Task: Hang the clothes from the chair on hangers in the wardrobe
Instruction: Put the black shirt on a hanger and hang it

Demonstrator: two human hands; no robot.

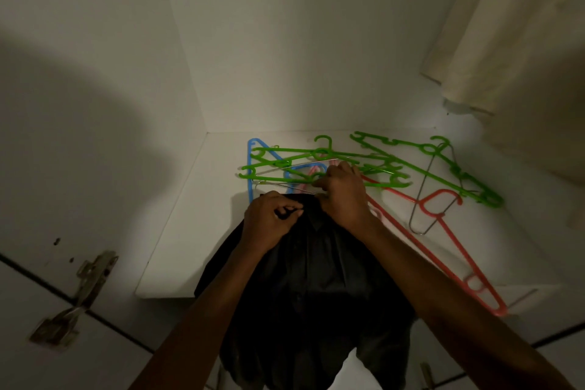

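Dark shirt [316, 269] over shelf edge [164, 293]

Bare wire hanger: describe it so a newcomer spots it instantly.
Start at the white wardrobe shelf strewn with hangers. Right of the hands, the wire hanger lies between the long green hanger and the red hanger. It alone is thin grey metal, not coloured plastic.

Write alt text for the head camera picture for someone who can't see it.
Both hands, left hand and right hand, grip the top edge of a dark garment draped over the front of a white wardrobe shelf. Behind them lie green hangers, a blue hanger, red hangers and a wire hanger.
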